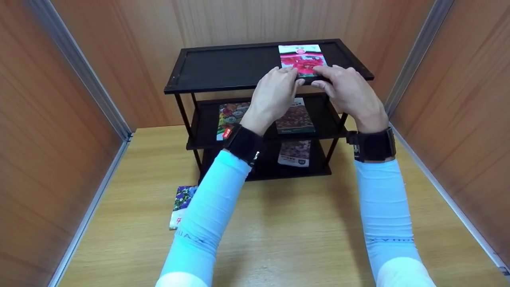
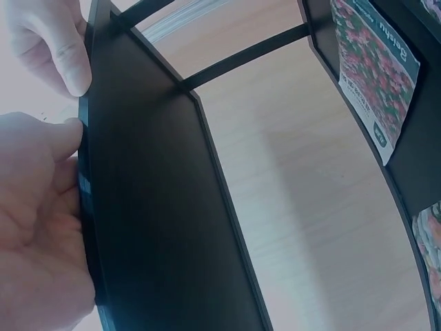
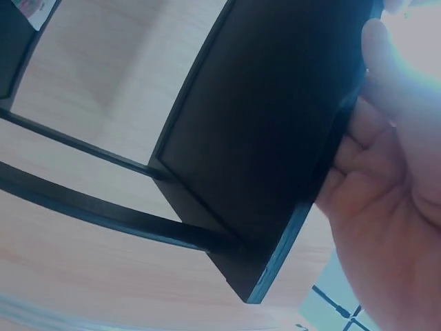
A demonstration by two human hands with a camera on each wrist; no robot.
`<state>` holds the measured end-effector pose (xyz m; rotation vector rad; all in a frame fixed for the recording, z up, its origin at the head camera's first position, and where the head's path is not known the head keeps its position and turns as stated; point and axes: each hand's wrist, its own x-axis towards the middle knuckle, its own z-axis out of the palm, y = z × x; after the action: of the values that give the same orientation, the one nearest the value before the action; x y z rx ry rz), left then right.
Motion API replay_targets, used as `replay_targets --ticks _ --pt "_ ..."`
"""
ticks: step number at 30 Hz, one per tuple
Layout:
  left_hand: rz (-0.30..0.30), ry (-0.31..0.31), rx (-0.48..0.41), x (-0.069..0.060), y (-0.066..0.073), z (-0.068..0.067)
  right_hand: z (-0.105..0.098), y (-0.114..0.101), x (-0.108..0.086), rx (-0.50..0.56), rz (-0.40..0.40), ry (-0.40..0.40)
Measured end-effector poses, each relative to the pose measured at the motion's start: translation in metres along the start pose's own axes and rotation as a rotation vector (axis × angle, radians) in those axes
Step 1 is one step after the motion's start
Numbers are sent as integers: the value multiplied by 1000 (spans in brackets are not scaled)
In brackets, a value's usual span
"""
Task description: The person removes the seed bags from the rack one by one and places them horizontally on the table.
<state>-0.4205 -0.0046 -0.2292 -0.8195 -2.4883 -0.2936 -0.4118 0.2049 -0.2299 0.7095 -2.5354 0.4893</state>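
A flower packet (image 1: 301, 59) with pink blooms lies flat on the top board of a black three-tier shelf (image 1: 227, 63), towards its right side. My left hand (image 1: 275, 93) touches the packet's near left corner with its fingertips. Opposite it, my right hand (image 1: 352, 93) rests fingertips on the near right corner. Both thumbs hang by the shelf's front edge, not closed round the packet. From below, the left wrist view has my left hand (image 2: 34, 227) beside the board's edge; the right wrist view has my right hand (image 3: 393, 158) likewise. The board hides the packet in both.
On the middle tier lie a colourful flower packet (image 1: 231, 115) and a brownish-red one (image 1: 295, 117). Another packet (image 1: 295, 153) sits on the bottom tier. A blue-purple packet (image 1: 181, 203) lies on the wooden floor, partly behind my left forearm. Wood-panelled walls (image 1: 458, 79) stand around.
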Motion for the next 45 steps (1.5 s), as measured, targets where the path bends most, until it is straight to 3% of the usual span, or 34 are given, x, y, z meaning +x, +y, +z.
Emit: replay_targets --ticks 7,14,22,27,30,33,37,41,45 --pt "-36 16 -46 -3 -1 0 -1 0 1 20 -15 -38" --pt "-58 80 -110 -5 0 2 0 0 2 12 -51 2" --pt "-75 111 -149 -6 0 2 2 -1 2 43 -24 5" --pt "-71 101 -177 -3 -2 1 3 -1 4 115 35 21" --pt "-106 94 -203 -2 -4 1 2 -3 9 166 112 33" --pt "-168 95 -209 0 -5 1 -1 -6 15 164 255 23" --pt "-236 78 -146 3 -3 2 -3 -8 22 94 414 -34" --pt "-267 47 -92 3 -1 2 0 -9 25 82 422 -62" --pt "-272 47 -89 2 -2 2 1 -11 28 154 432 -57"
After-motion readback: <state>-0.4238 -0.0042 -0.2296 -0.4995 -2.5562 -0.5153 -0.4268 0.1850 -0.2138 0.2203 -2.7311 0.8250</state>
